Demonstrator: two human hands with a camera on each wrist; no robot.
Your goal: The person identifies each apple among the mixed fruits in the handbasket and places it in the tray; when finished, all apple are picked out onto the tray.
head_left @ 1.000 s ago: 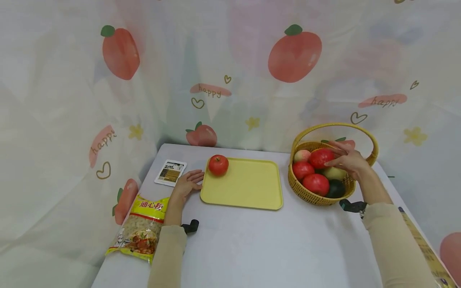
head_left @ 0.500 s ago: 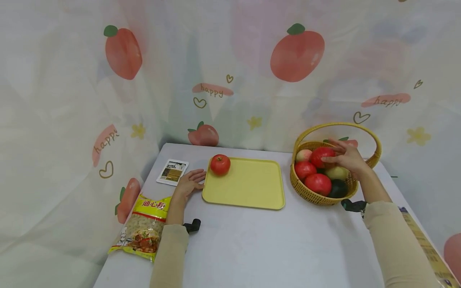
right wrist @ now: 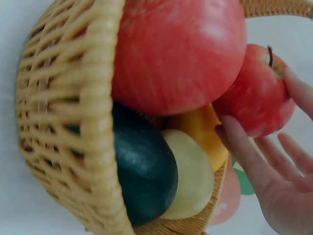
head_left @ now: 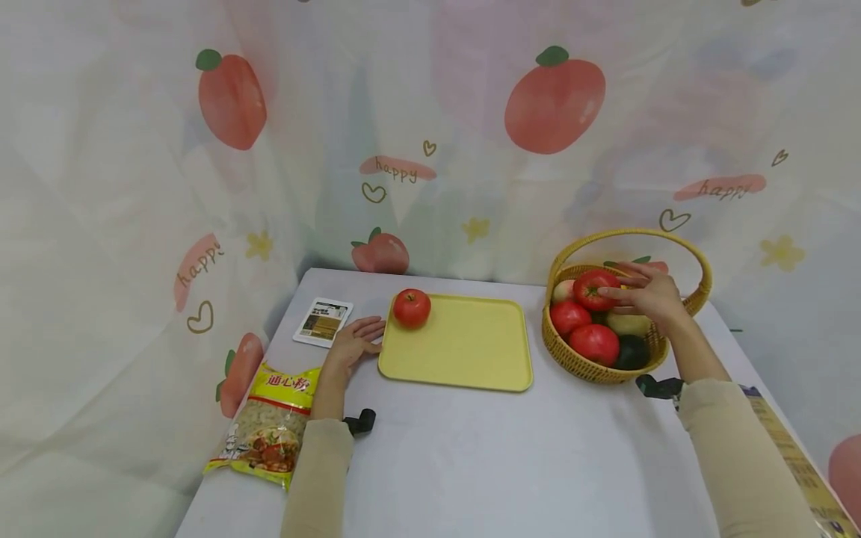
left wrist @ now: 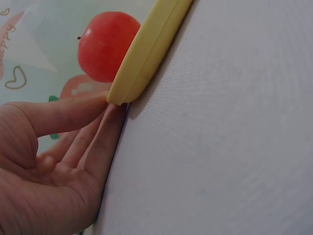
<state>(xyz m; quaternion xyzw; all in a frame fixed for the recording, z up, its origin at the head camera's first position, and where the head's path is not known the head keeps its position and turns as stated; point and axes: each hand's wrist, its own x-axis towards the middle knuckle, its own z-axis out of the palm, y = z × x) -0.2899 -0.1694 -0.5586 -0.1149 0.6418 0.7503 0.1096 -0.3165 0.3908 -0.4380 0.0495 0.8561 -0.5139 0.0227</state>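
At the right, my right hand [head_left: 652,297] reaches into a wicker basket [head_left: 572,366] and holds a red apple [right wrist: 257,93] between its fingertips, the stem in plain sight. The apple sits at the top of the pile, against a larger red fruit [right wrist: 181,54]. My left hand [head_left: 353,344] lies beside a yellow tray [head_left: 464,344], fingers extended, the tips right at the tray's left rim in the left wrist view. Another red apple [head_left: 412,308] stands on the tray's back left corner.
More fruit fills the basket: a dark green oval one [right wrist: 144,166], a pale one [right wrist: 190,176] and other red ones. A tall handle [head_left: 632,233] arches over it. Left of the tray lie a white label-fronted pack [head_left: 323,321] and a bag of pasta [head_left: 272,426]. A printed yellow-brown item [head_left: 800,463] lines the right edge.
The apple in my right hand has turned and shifted slightly left, so its stem end now shows. My left hand and the tray have stayed in place.
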